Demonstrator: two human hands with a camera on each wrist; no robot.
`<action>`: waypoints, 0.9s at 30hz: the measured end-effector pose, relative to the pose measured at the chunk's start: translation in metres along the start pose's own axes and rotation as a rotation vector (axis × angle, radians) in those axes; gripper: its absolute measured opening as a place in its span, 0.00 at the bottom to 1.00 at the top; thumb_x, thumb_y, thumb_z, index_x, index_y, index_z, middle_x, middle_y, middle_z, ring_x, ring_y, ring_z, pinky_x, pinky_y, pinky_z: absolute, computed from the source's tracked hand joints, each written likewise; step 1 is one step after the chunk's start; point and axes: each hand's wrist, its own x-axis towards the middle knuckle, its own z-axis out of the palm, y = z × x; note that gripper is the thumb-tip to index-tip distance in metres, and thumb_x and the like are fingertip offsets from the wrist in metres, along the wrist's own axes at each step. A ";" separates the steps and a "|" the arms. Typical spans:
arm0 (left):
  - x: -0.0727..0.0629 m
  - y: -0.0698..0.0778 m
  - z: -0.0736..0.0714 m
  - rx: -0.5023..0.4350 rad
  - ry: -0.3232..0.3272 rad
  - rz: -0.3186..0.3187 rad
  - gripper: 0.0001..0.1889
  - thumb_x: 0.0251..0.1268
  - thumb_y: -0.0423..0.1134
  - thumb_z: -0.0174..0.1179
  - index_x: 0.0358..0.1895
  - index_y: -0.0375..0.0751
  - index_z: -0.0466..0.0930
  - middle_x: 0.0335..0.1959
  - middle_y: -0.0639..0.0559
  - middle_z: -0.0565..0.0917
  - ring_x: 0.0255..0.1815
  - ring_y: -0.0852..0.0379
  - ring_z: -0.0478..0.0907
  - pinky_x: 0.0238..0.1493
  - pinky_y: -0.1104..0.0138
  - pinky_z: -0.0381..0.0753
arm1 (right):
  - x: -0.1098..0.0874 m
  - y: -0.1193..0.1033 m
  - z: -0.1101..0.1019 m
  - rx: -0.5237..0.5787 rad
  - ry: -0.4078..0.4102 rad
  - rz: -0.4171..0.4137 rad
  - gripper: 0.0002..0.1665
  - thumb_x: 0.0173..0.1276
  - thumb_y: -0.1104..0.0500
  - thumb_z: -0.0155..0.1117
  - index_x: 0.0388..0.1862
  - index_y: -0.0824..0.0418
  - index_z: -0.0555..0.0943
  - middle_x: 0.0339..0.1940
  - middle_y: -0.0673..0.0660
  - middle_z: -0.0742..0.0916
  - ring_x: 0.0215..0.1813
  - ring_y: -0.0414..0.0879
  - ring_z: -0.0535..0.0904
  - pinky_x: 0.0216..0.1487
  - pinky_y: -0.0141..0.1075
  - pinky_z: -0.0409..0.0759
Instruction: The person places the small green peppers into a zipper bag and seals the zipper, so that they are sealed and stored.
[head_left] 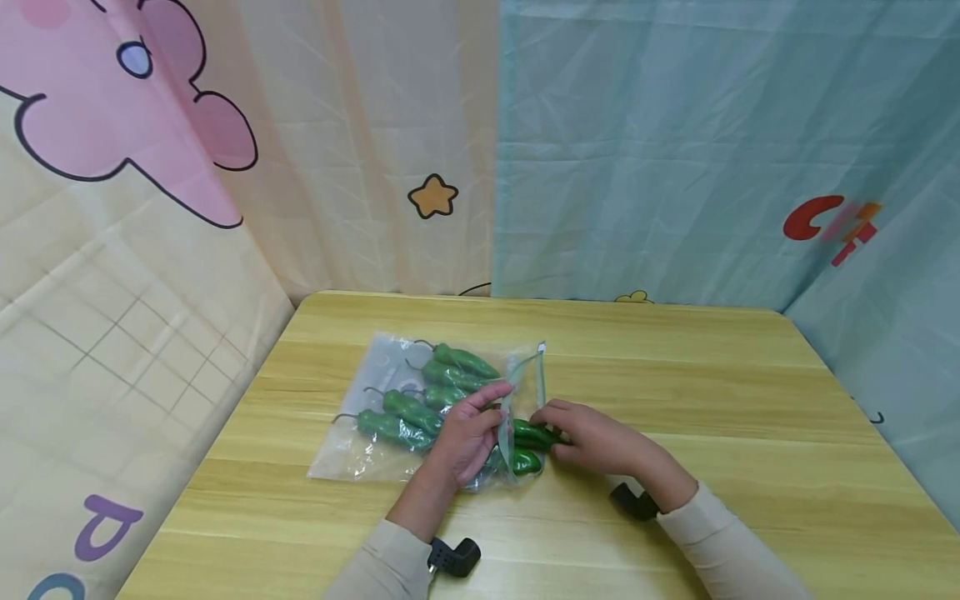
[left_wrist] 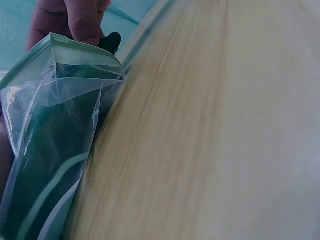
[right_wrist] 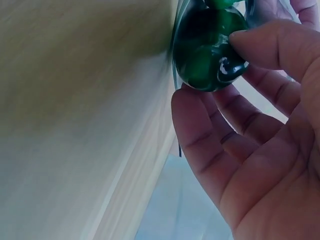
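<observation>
Forearms [head_left: 420, 504] extend from bottom of head view, hands close together. Left hand [head_left: 467, 435]: palm partly showing, forefinger extended, thumb near it; grip hard to read. Right hand [head_left: 596, 435]: thumb opposing bent fingers, pinching.

Clear zip bag [head_left: 386, 367] lies on the tabletop [head_left: 712, 375], about 7 o'clock of view centre; green peppers [head_left: 408, 409] inside, stems roughly toward 10. Remotely, I log left grip [head_left: 467, 433] holding the bag's mouth; right grip [head_left: 596, 437], at bag's 3 o'clock, pinching one pepper [head_left: 531, 433] at the opening. Curtain star [head_left: 432, 197]: 11 o'clock.
</observation>
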 end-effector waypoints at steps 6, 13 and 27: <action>0.000 0.000 0.000 -0.006 -0.014 0.004 0.20 0.63 0.17 0.48 0.52 0.36 0.82 0.64 0.46 0.67 0.40 0.59 0.74 0.39 0.71 0.79 | 0.006 0.001 0.002 -0.014 0.018 -0.047 0.19 0.67 0.67 0.62 0.57 0.59 0.79 0.52 0.49 0.82 0.51 0.42 0.77 0.54 0.41 0.79; 0.000 0.001 0.000 -0.002 -0.017 0.007 0.20 0.64 0.17 0.47 0.59 0.24 0.75 0.64 0.46 0.67 0.41 0.59 0.73 0.39 0.71 0.79 | 0.012 0.000 0.002 0.014 0.006 -0.040 0.19 0.68 0.67 0.63 0.57 0.60 0.80 0.52 0.49 0.83 0.54 0.44 0.78 0.56 0.42 0.78; 0.000 0.000 -0.003 -0.010 -0.030 0.009 0.20 0.65 0.18 0.47 0.54 0.33 0.81 0.62 0.47 0.68 0.39 0.59 0.74 0.40 0.71 0.79 | 0.023 -0.003 0.007 0.095 0.018 0.007 0.18 0.66 0.64 0.67 0.56 0.59 0.81 0.41 0.44 0.84 0.39 0.38 0.77 0.42 0.36 0.79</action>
